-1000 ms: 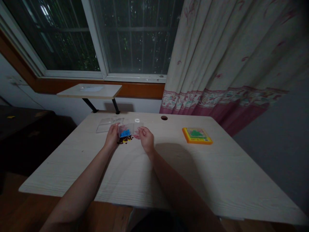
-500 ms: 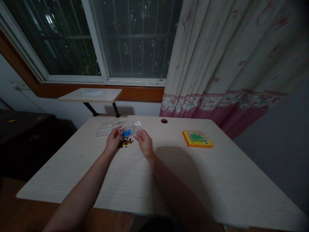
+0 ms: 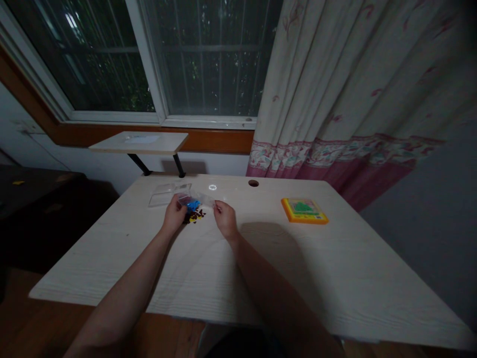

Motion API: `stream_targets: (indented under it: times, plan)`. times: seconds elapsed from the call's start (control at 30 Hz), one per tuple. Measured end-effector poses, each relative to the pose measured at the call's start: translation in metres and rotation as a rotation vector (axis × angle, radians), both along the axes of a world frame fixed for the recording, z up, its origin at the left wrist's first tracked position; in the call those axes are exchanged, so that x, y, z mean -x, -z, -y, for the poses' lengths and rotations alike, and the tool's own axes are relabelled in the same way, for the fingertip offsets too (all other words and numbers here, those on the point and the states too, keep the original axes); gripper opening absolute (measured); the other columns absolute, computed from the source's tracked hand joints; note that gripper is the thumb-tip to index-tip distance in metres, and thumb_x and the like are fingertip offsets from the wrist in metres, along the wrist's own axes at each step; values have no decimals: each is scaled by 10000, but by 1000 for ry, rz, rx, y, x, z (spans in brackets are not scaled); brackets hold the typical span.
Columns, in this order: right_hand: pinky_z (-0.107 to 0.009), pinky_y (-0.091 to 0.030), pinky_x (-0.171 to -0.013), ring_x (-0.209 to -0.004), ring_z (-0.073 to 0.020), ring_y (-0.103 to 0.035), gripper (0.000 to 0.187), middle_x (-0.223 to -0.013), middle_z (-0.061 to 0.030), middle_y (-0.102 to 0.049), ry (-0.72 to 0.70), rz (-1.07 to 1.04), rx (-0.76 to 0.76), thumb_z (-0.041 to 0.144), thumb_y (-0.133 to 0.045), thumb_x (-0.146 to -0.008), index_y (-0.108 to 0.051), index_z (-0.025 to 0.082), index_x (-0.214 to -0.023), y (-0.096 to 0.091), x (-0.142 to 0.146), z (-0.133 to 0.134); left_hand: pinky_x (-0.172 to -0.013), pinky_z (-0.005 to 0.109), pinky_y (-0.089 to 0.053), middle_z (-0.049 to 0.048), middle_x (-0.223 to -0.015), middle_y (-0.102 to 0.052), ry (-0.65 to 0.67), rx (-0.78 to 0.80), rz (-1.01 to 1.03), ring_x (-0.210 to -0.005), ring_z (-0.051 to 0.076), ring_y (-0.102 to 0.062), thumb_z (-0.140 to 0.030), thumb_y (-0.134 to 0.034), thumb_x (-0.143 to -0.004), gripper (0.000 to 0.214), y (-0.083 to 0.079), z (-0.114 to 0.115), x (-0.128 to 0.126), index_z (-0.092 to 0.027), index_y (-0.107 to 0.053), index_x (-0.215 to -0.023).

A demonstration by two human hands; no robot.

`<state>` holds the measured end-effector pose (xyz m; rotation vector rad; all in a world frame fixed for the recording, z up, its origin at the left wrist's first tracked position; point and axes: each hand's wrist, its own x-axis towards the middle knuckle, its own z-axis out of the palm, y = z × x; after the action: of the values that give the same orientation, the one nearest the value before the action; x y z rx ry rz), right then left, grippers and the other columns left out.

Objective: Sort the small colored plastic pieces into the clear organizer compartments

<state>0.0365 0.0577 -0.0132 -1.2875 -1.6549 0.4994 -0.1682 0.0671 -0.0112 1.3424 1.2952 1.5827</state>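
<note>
A small clear plastic bag (image 3: 204, 199) stretches between my two hands above the table. Small blue pieces (image 3: 193, 205) are bunched at its left end. My left hand (image 3: 174, 215) is closed round that end, beside the blue pieces. The right-hand corner of the bag is pinched by my right hand (image 3: 225, 220). Just below the bag, a loose pile of small dark brown and yellow pieces (image 3: 197, 215) lies on the table, partly hidden by my left hand. Behind my left hand rests a clear plastic case (image 3: 161, 199).
On the right of the pale wooden table (image 3: 208, 278) lies a flat orange-yellow box (image 3: 304, 211) with a green shape on top. A raised shelf (image 3: 164, 143) stands at the back left. A round cable hole (image 3: 253, 183) sits near the back edge, by the curtain (image 3: 316, 124).
The bag has been drawn out flatter between my hands, and its blue pieces have shifted slightly left. My right fingers have closed tighter on its corner. The view has tilted slightly.
</note>
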Motion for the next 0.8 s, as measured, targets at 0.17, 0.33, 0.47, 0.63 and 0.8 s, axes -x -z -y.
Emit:
stream_targets:
  times: [0.17, 0.33, 0.47, 0.63, 0.8]
  plan:
    - [-266, -522, -842, -832, -184, -707, 254, -926, -18, -780, 13, -31, 13, 181, -538, -901, -768, 271, -965, 1, -2, -1, -1002, 399, -469, 41, -1021, -700, -27, -63, -176, -987, 234, -627, -124, -594, -646, 408, 0, 2, 2, -218, -678, -1034]
    - [-303, -539, -871, -886, -200, -727, 290, -1002, -32, -785, 24, -23, 27, 177, -516, -915, -771, 264, -1022, 3, -2, -2, -949, 406, -498, 36, -957, -698, -56, -66, -188, -921, 241, -630, -145, -619, -648, 354, -7, 7, -1, -225, -683, -987]
    - [-314, -534, -961, -985, -181, -726, 355, -1062, -3, -778, 25, -74, 14, 81, -514, -859, -776, 272, -1004, 4, -3, -3, -898, 409, -528, 36, -860, -693, -37, -79, -199, -886, 244, -650, -153, -610, -677, 260, -13, 12, -4, -217, -683, -917]
    - [-303, -499, -1043, -1059, -157, -710, 396, -1090, -5, -772, 0, -88, -52, 19, -490, -824, -777, 246, -978, 1, -3, -4, -997, 463, -499, 65, -999, -733, 14, -73, -106, -1040, 272, -655, -127, -609, -658, 277, -14, 14, -7, -220, -685, -907]
    - [-313, -493, -1057, -1087, -155, -698, 405, -1138, -14, -758, 11, -54, -89, 14, -477, -835, -767, 240, -1005, -2, -3, -3, -1116, 517, -410, 62, -1071, -728, 34, -86, -17, -1152, 275, -627, -138, -630, -681, 248, -19, 18, -12, -235, -686, -903]
